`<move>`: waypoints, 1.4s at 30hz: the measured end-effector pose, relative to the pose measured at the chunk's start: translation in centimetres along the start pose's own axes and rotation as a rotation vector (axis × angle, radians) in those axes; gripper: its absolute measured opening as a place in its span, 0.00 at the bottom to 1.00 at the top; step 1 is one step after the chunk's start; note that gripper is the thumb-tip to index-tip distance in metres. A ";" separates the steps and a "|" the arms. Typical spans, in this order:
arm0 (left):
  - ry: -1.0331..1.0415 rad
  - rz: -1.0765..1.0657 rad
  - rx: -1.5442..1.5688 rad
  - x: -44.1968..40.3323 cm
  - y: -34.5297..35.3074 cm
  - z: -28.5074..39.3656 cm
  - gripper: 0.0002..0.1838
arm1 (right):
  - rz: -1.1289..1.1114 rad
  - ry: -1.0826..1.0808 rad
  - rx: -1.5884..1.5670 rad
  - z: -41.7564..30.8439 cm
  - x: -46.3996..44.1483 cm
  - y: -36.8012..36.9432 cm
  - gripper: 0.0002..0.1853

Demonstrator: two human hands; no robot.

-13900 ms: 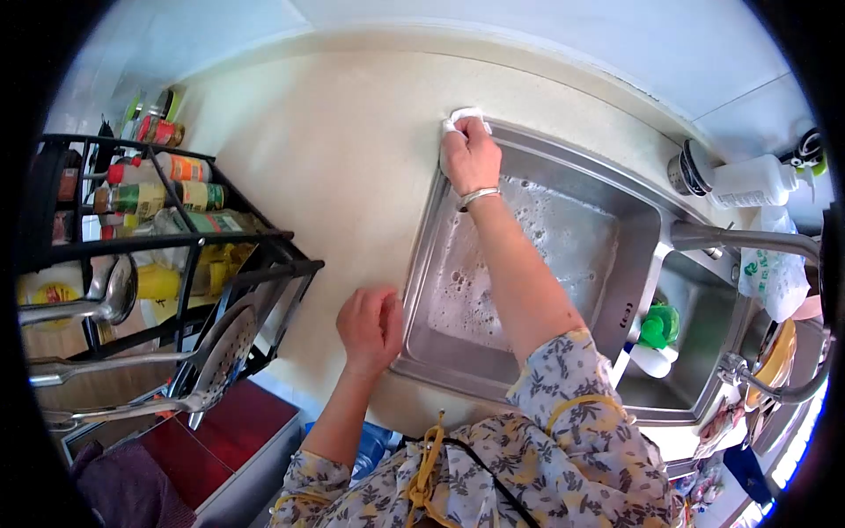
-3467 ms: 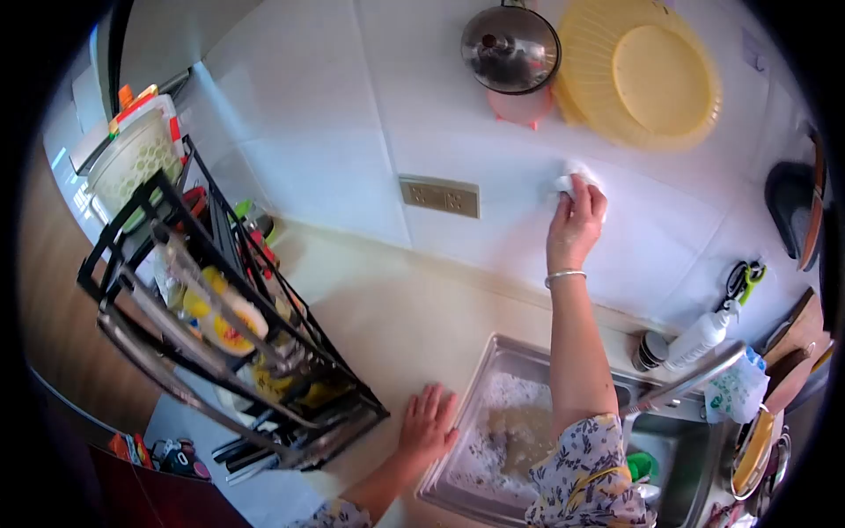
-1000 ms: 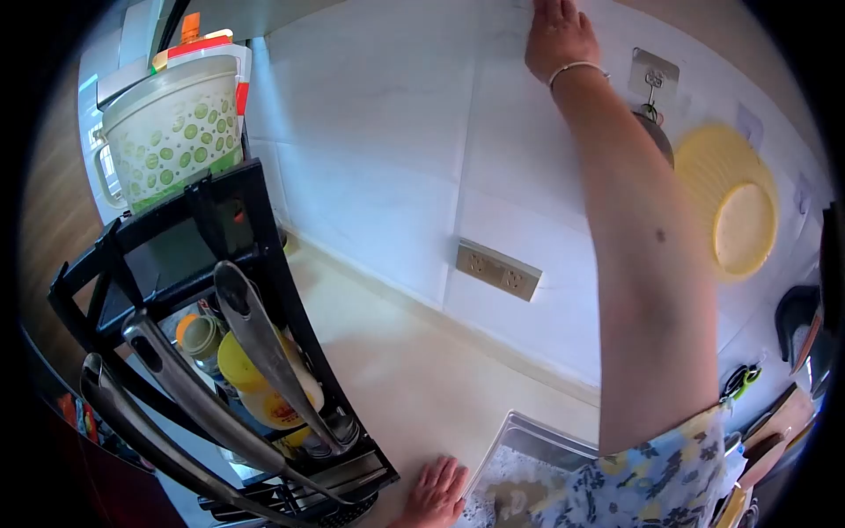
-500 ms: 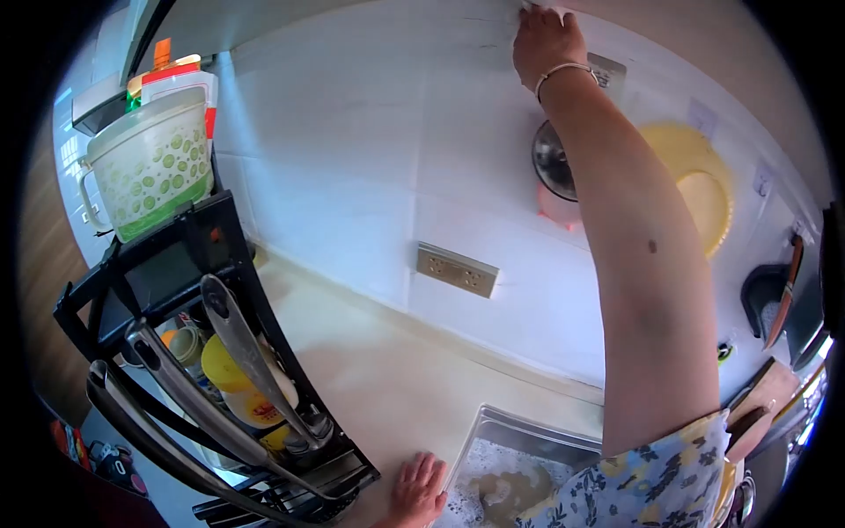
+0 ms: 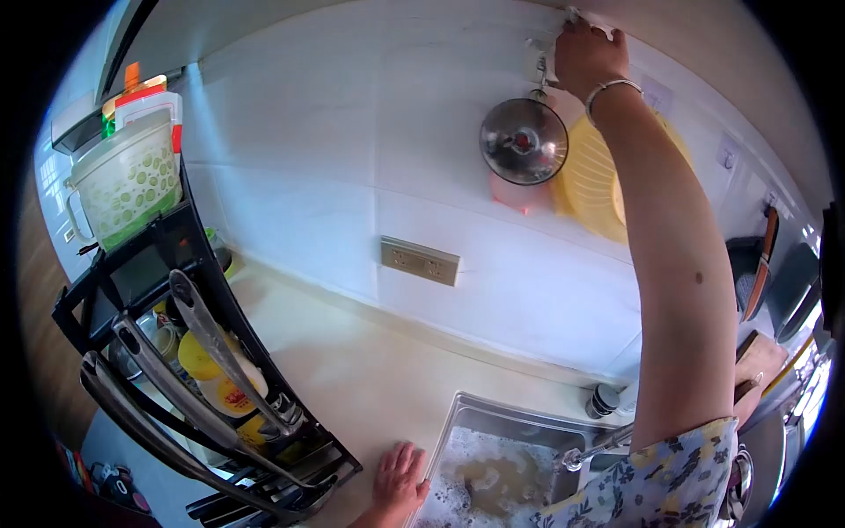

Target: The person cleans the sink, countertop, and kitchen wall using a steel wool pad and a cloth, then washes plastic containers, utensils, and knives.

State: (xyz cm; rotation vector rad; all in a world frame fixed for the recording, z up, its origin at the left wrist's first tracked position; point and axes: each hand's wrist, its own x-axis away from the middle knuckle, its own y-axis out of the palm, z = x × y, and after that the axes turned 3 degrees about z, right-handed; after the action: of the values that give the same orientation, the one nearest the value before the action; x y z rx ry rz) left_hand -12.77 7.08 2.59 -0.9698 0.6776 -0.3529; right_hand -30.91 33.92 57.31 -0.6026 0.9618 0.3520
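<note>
My right hand [image 5: 591, 60] reaches high up the white tiled wall [image 5: 440, 114], just under the edge of the cabinet above. Its fingers are bent around a small whitish thing [image 5: 573, 13], mostly hidden. Below and left of that hand hangs a metal strainer-like round piece [image 5: 525, 141]. Behind my forearm hangs a yellow basket [image 5: 585, 180]. My left hand [image 5: 400, 475] lies open on the pale countertop [image 5: 352, 378], at the left rim of the steel sink [image 5: 456, 407]. Cloudy, foamy water [image 5: 502, 480] fills the basin.
At left a black rack [image 5: 220, 290] holds long-handled metal utensils [image 5: 202, 326] and jars, with a green-patterned pitcher [image 5: 132, 180] on top. A socket plate [image 5: 420, 260] sits on the wall. By the sink stand a dark cup [image 5: 602, 401] and a faucet [image 5: 607, 444]. Knives [image 5: 761, 264] hang at right.
My right hand has moved right along the top of the wall, past the hanging metal piece, which now shows fully. The view has shifted right. My left hand stays on the counter.
</note>
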 end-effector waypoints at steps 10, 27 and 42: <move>0.029 0.028 -0.036 0.2 0.9 -0.2 0.34 | -0.046 0.104 -0.094 10.4 2.1 4.3 0.23; 0.006 -0.074 -0.101 0.2 0.7 0.6 0.35 | 0.285 0.457 -0.288 13.9 21.2 14.8 0.17; 0.044 0.002 -0.115 -0.3 -0.2 0.7 0.32 | 0.000 0.738 -0.963 -10.9 39.7 17.4 0.22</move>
State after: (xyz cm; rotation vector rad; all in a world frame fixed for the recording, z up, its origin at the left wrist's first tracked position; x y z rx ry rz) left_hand -12.57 7.58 3.12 -1.0725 0.7454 -0.3373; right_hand -26.15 41.46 13.53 -1.6884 1.4821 0.6157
